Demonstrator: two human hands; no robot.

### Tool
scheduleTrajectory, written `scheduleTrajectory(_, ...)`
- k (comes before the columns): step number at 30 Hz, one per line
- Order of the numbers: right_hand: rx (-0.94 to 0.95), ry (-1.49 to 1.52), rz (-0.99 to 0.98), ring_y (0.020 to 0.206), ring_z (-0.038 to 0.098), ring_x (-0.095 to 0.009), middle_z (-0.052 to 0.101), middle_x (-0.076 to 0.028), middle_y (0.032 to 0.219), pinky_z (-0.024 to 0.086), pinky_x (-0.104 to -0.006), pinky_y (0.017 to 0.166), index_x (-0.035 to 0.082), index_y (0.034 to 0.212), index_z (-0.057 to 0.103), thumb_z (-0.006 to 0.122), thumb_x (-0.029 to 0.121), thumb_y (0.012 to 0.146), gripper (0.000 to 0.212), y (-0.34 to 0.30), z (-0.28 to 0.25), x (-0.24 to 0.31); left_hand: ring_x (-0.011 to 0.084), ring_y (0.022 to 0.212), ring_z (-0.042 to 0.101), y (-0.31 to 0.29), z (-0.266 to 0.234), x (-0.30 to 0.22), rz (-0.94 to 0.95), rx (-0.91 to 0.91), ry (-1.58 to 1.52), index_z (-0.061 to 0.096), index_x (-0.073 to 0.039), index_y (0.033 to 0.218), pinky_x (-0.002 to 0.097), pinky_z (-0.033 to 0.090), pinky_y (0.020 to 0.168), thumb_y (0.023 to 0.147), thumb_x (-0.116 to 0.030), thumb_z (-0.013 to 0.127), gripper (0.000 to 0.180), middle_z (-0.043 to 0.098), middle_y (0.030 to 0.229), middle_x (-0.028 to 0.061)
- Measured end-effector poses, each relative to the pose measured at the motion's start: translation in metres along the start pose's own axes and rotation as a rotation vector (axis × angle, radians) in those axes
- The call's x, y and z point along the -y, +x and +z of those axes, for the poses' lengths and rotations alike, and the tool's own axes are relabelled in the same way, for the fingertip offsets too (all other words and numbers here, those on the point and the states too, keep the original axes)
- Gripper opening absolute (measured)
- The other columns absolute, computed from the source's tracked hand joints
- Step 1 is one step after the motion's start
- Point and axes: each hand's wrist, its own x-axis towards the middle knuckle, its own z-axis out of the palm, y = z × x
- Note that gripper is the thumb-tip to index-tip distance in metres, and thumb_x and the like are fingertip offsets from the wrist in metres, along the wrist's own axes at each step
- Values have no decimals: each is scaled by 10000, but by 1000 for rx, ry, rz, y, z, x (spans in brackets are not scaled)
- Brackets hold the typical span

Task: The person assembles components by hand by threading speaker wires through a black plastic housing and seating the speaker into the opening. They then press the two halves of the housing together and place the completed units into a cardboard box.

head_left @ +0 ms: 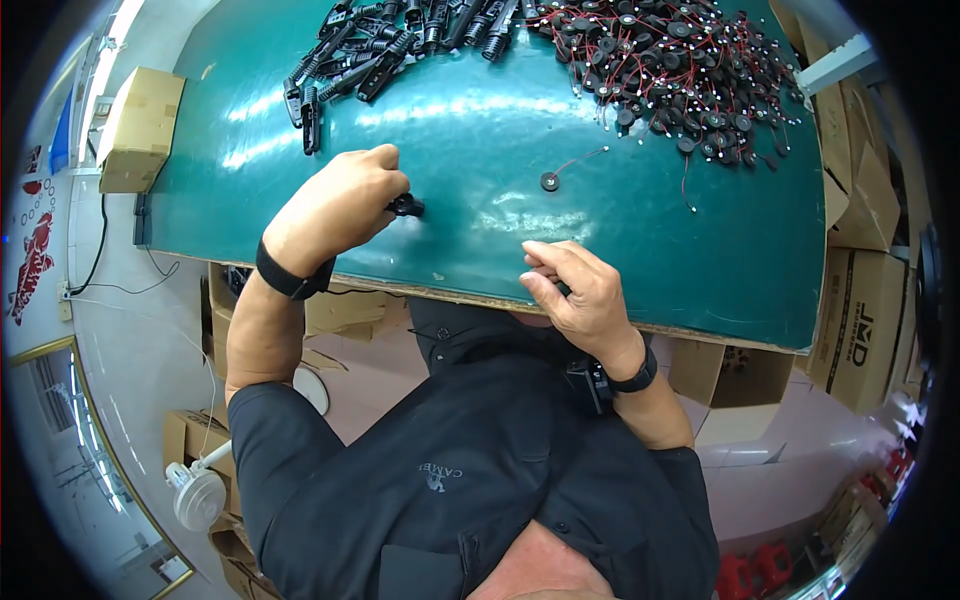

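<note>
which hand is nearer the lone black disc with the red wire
Right. The right hand is just on the person's side of the lone black disc; the left hand is farther off, to its left.

My left hand [348, 198] grips a black part [407, 206] over the green table [460, 155]; my curled right hand [585, 292] is near a wired disc [550, 182].

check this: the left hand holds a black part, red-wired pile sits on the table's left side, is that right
Wrong side: the head view shows the red-wired pile on the right side of the green table, not the left. The left hand does hold a black part.
</note>
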Motion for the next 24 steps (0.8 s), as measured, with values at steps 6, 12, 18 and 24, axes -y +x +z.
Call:
scheduleTrajectory(6, 40, 50, 30, 890, 770, -196, 764, -138, 1039, 634, -300, 765, -21, 1222, 744, 798, 5, 930, 298, 9, 5, 5, 358, 899, 673, -27, 7, 10, -89, -129, -113, 774, -28, 1051, 430, 566, 799, 764, -28, 847, 297, 650, 979, 143)
scheduleTrajectory(12, 22, -23, 22, 860, 739, -168, 760, -122, 1028, 599, -285, 772, -26, 1219, 745, 770, -32, 933, 286, 1, 6, 9, 214, 963, 695, -198, 130, 39, -678, -833, -635, 775, 1, 1188, 345, 561, 881, 825, -82, 882, 388, 726, 1066, 93)
scheduleTrajectory(18, 43, -79, 48, 860, 708, -135, 763, -100, 1040, 580, -270, 773, -29, 1214, 745, 737, -25, 969, 245, 4, 10, 9, 241, 1133, 699, -352, 299, 91, -1333, -1254, -806, 716, 59, 1304, 367, 545, 1026, 875, -182, 893, 523, 733, 1288, 162)
scheduleTrajectory(24, 48, -111, 134, 824, 714, -128, 762, -87, 1033, 579, -261, 754, -33, 1207, 744, 734, -9, 981, 228, 6, 12, 12, 352, 1270, 663, -306, 217, 190, -1290, -1249, -80, 626, 56, 1425, 434, 500, 1119, 915, -323, 871, 681, 694, 1371, 233)
